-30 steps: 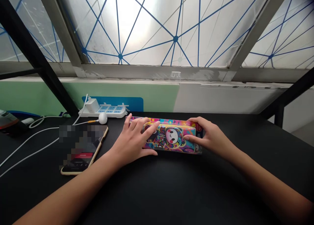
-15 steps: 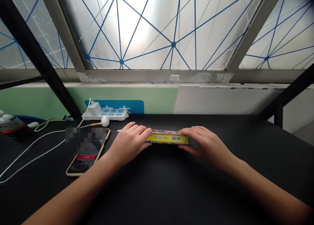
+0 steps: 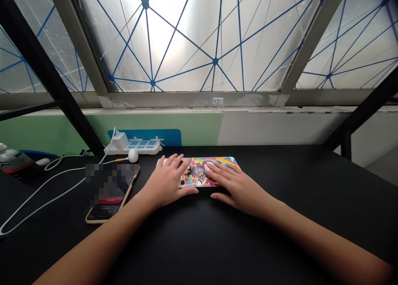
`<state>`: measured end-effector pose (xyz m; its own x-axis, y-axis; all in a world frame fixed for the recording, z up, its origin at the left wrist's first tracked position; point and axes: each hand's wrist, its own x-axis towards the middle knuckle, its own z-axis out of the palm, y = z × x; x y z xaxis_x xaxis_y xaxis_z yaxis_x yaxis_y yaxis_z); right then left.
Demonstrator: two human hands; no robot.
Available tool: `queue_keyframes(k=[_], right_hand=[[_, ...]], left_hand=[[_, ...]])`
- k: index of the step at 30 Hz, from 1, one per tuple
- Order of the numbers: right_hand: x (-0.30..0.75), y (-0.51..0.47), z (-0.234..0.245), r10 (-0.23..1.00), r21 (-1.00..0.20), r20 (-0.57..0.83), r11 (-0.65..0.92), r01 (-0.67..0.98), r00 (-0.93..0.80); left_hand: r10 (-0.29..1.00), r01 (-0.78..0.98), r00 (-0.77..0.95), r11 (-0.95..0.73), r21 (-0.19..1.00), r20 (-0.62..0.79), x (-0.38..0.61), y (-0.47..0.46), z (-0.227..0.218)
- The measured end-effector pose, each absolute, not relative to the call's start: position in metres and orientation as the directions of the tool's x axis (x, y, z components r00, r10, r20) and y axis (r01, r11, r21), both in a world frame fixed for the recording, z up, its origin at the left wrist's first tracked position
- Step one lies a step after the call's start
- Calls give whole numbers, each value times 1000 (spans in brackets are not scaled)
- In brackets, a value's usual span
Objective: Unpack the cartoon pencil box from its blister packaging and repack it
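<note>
A colourful flat box (image 3: 196, 174) with cartoon-style printing lies on the black table, its broad printed face up. My left hand (image 3: 169, 179) rests on its left end, fingers spread over the print and thumb at the near edge. Across the right part lies my right hand (image 3: 238, 185), palm down, its fingers stretched over the printed face and its thumb off the near edge. Both hands cover part of the picture, and neither is wrapped round the box.
A phone (image 3: 113, 200) lies left of my left forearm. Behind it are a white power strip (image 3: 144, 145) with a plugged-in charger, a small round white device (image 3: 133, 155) and looping white cables (image 3: 46, 184). A bottle (image 3: 14, 160) stands far left. Black frame bars (image 3: 357, 123) rise at both sides.
The box was standing on edge, its yellow barcode side towards me, gripped at both ends. Now it lies flat, printed face up, and my fingers have opened out over it.
</note>
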<state>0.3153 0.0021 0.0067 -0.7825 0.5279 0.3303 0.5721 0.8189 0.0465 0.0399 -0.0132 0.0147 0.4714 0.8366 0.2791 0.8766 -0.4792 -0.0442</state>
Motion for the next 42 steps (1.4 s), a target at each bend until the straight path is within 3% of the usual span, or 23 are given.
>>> queue_keyframes(k=[5,17,22,25,28,33,42], right_hand=[[305,3,8,533,-9,205,840,543,-821],[362,17,41,645,-230,80,754,615,-760],[372,26,43,690,-156,168,724,672,-704],[355,17,32,650,-84,306,746,661,-695],[331,3,18,610,-40,357,767,641,-707],[307,-9,3,591,10,243,791,611,-769],[341,-1,26,645,-199,64,756,623,-762]], left_hand=[[906,916,397,-401,0,145,38,-12,11],[925,927,374,-376,18,75,35,-12,17],[925,926,374,-376,24,73,34,-12,15],[921,923,382,-384,19,74,33,-11,13],[921,923,383,-385,17,76,33,-11,12],[914,916,396,-399,27,90,33,-11,11],[916,917,388,-394,53,98,34,-11,12]])
